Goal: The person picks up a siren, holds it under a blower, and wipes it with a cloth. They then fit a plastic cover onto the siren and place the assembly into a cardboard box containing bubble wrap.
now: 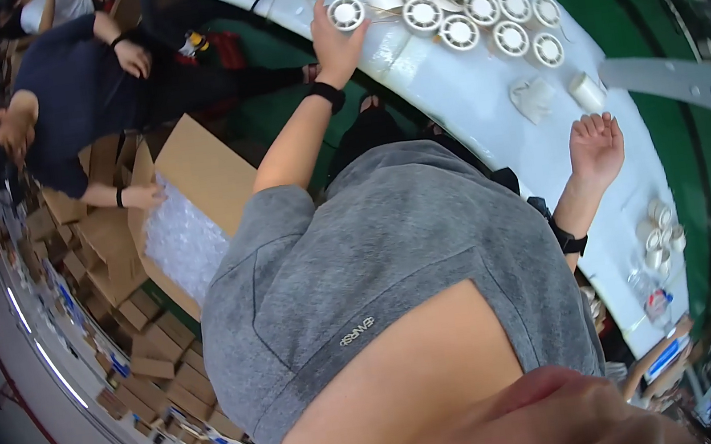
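At the table's far left edge, my left hand (339, 52) has its fingers and thumb round the sides of a white spool (346, 14), whose slotted round end faces up. Beside it stand several like spools (459, 31) in a cluster, some upright and some on their sides. Over the table's right part is my right hand (596, 150), its palm showing, the fingers loosely curled and nothing visible in them. Close to it a single white spool (586, 91) lies on its side. A crumpled whitish piece (532, 100) lies left of that spool.
A person (80, 105) on the left reaches into an open carton (197, 166) that holds clear bubble wrap (182, 236). Small white rolls (661, 234) and a clear bottle (656, 299) are at the table's near right end. A grey metal bar (669, 82) juts over the right edge.
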Motion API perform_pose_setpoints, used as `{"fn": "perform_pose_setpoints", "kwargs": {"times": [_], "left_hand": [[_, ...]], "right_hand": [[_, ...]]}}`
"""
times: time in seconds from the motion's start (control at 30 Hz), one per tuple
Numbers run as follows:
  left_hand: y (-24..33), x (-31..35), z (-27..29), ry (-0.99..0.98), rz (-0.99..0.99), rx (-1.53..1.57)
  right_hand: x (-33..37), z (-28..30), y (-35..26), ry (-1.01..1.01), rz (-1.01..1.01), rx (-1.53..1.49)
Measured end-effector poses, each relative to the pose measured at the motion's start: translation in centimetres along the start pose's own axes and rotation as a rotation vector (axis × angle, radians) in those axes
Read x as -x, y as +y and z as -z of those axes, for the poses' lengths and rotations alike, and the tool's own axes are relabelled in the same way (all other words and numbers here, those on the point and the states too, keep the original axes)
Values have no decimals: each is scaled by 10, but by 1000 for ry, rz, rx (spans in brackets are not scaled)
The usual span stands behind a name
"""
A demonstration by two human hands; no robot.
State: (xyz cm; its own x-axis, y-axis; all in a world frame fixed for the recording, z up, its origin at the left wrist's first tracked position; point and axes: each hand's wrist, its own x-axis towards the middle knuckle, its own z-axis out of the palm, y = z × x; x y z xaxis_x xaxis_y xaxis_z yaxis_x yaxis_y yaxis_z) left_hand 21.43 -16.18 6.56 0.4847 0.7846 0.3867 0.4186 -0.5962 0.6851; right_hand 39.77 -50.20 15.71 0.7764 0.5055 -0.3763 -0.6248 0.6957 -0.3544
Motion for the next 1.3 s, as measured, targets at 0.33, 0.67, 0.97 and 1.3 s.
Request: {"fn": "perform_pose_setpoints", "kwargs": {"times": [0.33, 0.67, 0.97, 1.3], "left_hand": [[-16, -29, 16, -211, -220, -104], [-36, -60, 30, -311, -422, -186], [-37, -30, 51, -409, -186, 150], [-61, -49, 68, -464, -4, 246]], "right_hand": [[-4, -46, 58, -44, 3, 149], [-57, 50, 2, 733, 839, 1702], [-92, 50, 11, 934, 417, 2061], [-93, -12, 36, 567, 403, 913]]}}
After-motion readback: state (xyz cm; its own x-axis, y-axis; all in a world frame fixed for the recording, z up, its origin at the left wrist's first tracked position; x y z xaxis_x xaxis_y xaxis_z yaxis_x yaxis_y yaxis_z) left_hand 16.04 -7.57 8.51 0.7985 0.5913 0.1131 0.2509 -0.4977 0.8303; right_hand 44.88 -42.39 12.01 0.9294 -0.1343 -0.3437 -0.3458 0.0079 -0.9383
